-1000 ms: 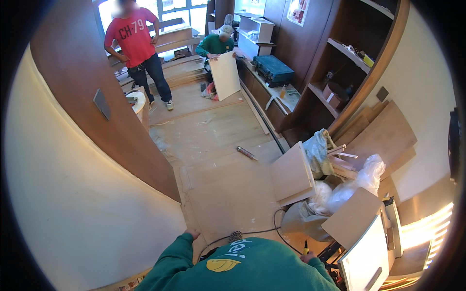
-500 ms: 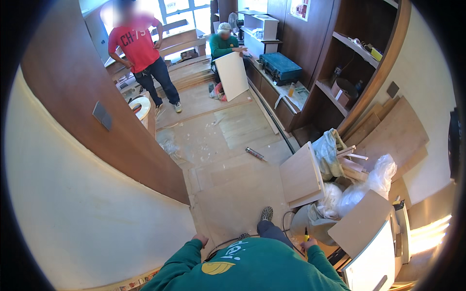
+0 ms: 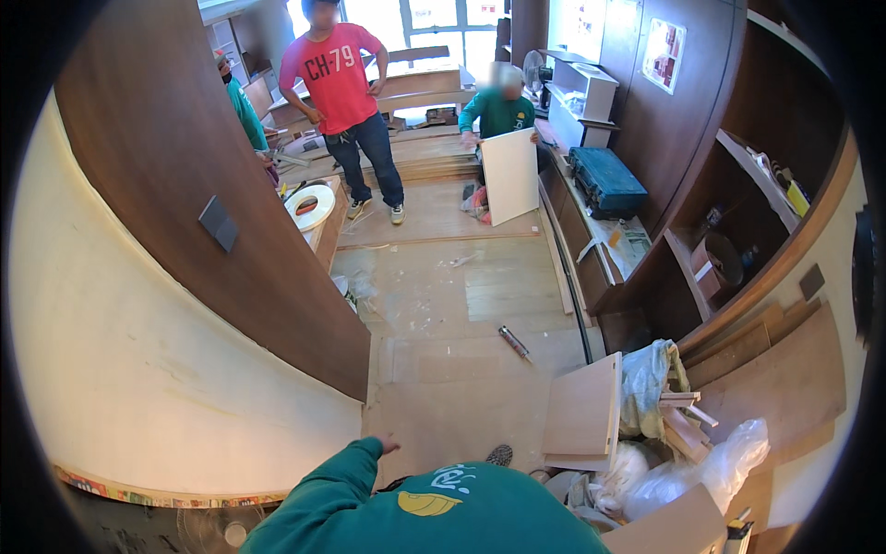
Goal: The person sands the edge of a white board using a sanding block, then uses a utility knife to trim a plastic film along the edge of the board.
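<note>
My left hand (image 3: 388, 444) hangs over the floor boards at the end of a green sleeve (image 3: 338, 471). Its fingers are apart and hold nothing; the brown door panel (image 3: 305, 305) is closest to it. My right hand does not show, hidden below the green sweatshirt (image 3: 443, 512) or outside the picture. One of my shoes (image 3: 499, 454) stands on the boards ahead. Farther out, a sealant tube (image 3: 514, 343) lies on the floor. To my right a pale wooden cabinet panel (image 3: 583, 406) leans beside clear plastic bags (image 3: 701, 471).
A person in a red shirt (image 3: 340, 83) stands ahead. Another crouches in green (image 3: 503, 113), holding a white board (image 3: 511, 175). A third person's green sleeve (image 3: 245, 115) shows behind the door panel. A teal tool case (image 3: 607, 181) rests on the low cabinet at right.
The view has tilted up and shifted left. My right hand, earlier around a yellow-and-black tool, has left the picture. My left hand's fingers are more stretched out. The third person has come into view.
</note>
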Demonstrator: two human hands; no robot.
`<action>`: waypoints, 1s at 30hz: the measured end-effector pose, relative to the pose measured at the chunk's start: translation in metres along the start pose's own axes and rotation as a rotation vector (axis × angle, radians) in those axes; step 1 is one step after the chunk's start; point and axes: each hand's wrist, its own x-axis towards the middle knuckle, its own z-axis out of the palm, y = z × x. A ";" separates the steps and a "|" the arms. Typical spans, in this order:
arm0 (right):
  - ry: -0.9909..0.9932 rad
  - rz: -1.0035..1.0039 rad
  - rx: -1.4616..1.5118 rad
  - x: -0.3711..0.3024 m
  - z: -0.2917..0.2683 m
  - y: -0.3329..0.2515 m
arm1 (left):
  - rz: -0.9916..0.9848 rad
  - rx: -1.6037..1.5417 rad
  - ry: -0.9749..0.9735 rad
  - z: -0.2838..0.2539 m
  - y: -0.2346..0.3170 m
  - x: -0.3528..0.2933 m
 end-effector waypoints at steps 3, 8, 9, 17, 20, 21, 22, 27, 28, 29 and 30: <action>0.008 -0.039 0.059 0.030 -0.047 -0.007 | 0.162 -0.267 0.087 -0.053 0.109 0.004; 0.014 -0.118 0.551 0.077 -0.108 -0.037 | 0.260 -0.377 0.203 -0.104 0.172 -0.003; 0.023 -0.105 0.584 0.081 -0.114 -0.038 | 0.234 -0.363 0.196 -0.106 0.167 -0.003; 0.104 0.109 0.537 0.106 -0.083 -0.043 | -0.088 0.279 -0.149 -0.056 0.027 0.029; 0.024 0.184 0.317 0.097 -0.077 -0.047 | -0.118 0.296 -0.229 -0.044 -0.004 0.042; 0.012 0.185 0.251 0.091 -0.079 -0.054 | -0.088 0.293 -0.251 -0.049 -0.006 0.057; 0.008 0.173 0.194 0.089 -0.085 -0.065 | -0.047 0.291 -0.249 -0.055 -0.007 0.072; 0.061 0.142 0.114 0.080 -0.119 -0.138 | 0.019 0.216 -0.150 -0.123 0.033 0.163; 0.082 0.129 0.123 0.079 -0.127 -0.157 | 0.084 0.175 -0.146 -0.141 0.045 0.179; 0.101 0.117 0.144 0.081 -0.135 -0.175 | 0.146 0.143 -0.139 -0.167 0.060 0.198; 0.128 0.104 0.180 0.081 -0.143 -0.192 | 0.206 0.111 -0.132 -0.194 0.076 0.217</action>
